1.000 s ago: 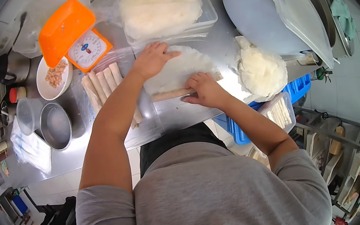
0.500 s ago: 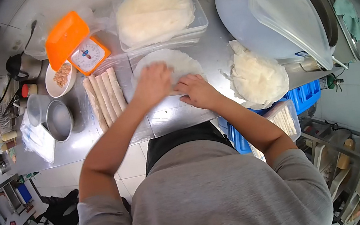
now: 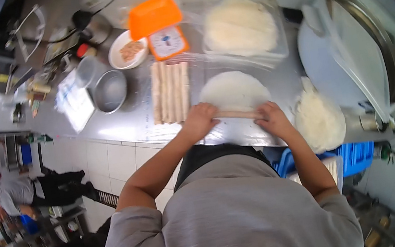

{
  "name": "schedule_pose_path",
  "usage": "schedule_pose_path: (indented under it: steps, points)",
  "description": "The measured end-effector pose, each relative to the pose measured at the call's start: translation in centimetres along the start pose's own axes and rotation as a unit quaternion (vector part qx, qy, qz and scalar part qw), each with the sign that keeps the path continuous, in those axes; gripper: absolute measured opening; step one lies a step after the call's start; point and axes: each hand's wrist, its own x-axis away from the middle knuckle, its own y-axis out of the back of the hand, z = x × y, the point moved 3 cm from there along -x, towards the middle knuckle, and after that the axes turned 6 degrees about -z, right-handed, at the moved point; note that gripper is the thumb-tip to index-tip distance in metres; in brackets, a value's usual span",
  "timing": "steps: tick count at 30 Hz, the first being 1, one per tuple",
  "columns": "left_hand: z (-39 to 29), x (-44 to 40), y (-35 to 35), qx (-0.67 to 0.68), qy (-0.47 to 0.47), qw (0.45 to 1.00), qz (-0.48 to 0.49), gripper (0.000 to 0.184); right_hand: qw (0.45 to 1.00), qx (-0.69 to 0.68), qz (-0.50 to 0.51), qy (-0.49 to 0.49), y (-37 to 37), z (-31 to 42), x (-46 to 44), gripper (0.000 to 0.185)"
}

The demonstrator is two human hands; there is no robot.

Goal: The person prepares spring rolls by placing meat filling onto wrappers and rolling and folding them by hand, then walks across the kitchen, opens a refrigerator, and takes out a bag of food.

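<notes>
A thin round white wrapper (image 3: 234, 89) lies on the steel table, its near edge rolled into a narrow log (image 3: 237, 114). My left hand (image 3: 200, 121) has its fingers closed on the left end of this roll. On the right end, my right hand (image 3: 273, 119) grips it with bent fingers. Left of the wrapper, several finished rolls (image 3: 171, 92) lie side by side on plastic film. A pile of loose wrappers (image 3: 318, 121) rests to the right of my right hand.
Behind stand an orange scale (image 3: 168, 43), a white bowl of filling (image 3: 128, 50) and a clear tub of wrappers (image 3: 240, 27). A metal bowl (image 3: 110, 91) is at left, a large pale container (image 3: 324, 59) at right. Two other people (image 3: 18, 197) are at lower left.
The view has turned, shifting the table contents rightward. My hands have moved apart to the two ends of the roll, and more of the wrapper shows. A second person has come into view.
</notes>
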Motion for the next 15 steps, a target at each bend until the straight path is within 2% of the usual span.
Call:
schedule_pose_path:
  steps: [3, 6, 10, 12, 15]
  points:
    - [-0.8, 1.2, 3.8, 0.063, 0.035, 0.995, -0.067, 0.034, 0.995, 0.028, -0.084, 0.056, 1.3, 3.5, -3.3, 0.032]
    - [-0.1, 3.2, 7.2, 0.101, 0.067, 0.987, -0.101, 0.033, 0.986, -0.048, -0.097, 0.130, -0.1, 11.4, -9.0, 0.036]
    - [2.9, 6.9, 12.1, 0.097, 0.097, 0.981, -0.135, 0.028, 0.968, -0.073, 0.032, 0.239, -8.2, 23.0, -16.8, 0.046]
    - [4.9, 9.1, 14.1, 0.087, 0.111, 0.978, -0.152, 0.027, 0.939, -0.019, 0.026, 0.343, -13.9, 27.3, -20.6, 0.054]
    - [7.9, 13.1, 16.2, 0.098, 0.160, 0.964, -0.186, 0.026, 0.925, 0.076, 0.072, 0.365, -20.8, 32.0, -25.6, 0.064]
